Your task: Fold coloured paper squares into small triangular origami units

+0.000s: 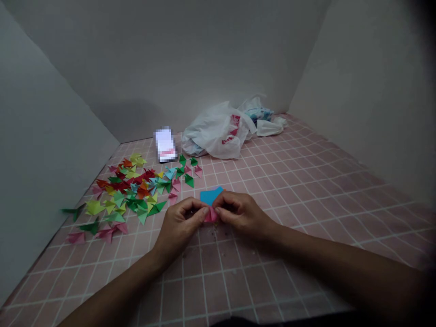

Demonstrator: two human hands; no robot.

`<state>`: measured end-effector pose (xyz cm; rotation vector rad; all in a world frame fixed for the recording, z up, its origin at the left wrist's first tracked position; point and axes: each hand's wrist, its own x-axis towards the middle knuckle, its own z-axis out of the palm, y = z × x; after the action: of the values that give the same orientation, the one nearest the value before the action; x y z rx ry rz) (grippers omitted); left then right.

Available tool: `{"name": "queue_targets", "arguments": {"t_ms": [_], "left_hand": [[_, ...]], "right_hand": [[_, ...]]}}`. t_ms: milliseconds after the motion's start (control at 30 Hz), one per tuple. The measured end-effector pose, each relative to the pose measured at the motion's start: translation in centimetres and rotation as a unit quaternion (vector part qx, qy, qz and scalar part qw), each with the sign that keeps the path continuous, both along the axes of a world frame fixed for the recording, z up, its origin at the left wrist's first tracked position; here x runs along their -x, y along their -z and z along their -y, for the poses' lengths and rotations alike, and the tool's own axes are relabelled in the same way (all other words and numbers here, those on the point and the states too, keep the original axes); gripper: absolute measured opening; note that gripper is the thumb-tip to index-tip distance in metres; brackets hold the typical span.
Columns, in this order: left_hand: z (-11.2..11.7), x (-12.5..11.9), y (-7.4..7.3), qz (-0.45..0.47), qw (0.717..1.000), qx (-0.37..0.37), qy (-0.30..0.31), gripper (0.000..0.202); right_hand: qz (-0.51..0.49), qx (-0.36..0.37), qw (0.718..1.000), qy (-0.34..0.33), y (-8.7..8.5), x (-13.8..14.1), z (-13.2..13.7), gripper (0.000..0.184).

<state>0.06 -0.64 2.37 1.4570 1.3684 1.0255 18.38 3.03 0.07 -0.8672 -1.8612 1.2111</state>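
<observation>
In the lower middle of the frame, both hands meet over a small piece of pink paper (211,215). The left hand (183,221) has its thumb and forefinger pinched together on the paper's left side, and the right hand (245,215) pinches the right side in the same way. The other fingers of both hands are curled in, and the forearms come in from the bottom left and lower right. Just beyond the fingertips lies a flat sheet of blue paper (209,196), partly covered by the right hand, with a sliver of orange showing at its right corner.

Left of centre, many folded paper birds (136,204) lie in a loose spread, in green, yellow, red, orange, light blue and pink, some overlapping. Above them a phone (165,146) with a lit, blurred screen is near the back wall (204,59). To its right, in the upper middle, sits a crumpled white plastic bag (211,129) with red print, and just beside it another bag (258,113) with blue-green showing. The worktop (316,190) is pink with a white grid.
</observation>
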Motion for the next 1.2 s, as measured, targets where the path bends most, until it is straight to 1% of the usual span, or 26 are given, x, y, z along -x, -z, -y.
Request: {"name": "queue_targets", "arguments": {"t_ms": [233,367,667,800,967,1100,1200], "left_hand": [[-0.01,-0.10,0.19,-0.001,1.000,0.008,0.003,0.012],[-0.06,-0.23,0.11,0.009,1.000,0.021,0.003,0.013],[-0.05,-0.19,0.12,0.007,1.000,0.026,-0.006,0.013],[-0.08,-0.24,0.06,0.018,0.999,0.040,-0.010,0.013],[-0.21,-0.15,0.25,0.043,0.997,0.060,-0.014,0.014],[-0.36,0.07,0.51,0.076,0.994,0.076,0.002,0.015],[-0.44,0.18,0.69,0.107,0.989,0.102,0.014,0.018]], "right_hand": [[-0.018,0.078,0.997,0.009,-0.23,0.20,0.34,0.012],[-0.023,0.105,0.994,0.006,-0.24,0.26,0.36,0.011],[-0.026,0.107,0.994,0.018,0.11,0.38,0.47,0.012],[-0.016,0.095,0.995,0.022,0.08,0.39,0.49,0.012],[-0.013,0.087,0.996,0.022,0.16,0.39,0.47,0.012],[-0.021,0.101,0.994,0.020,0.23,0.40,0.44,0.012],[-0.031,0.117,0.993,0.014,0.25,0.39,0.39,0.012]]}}
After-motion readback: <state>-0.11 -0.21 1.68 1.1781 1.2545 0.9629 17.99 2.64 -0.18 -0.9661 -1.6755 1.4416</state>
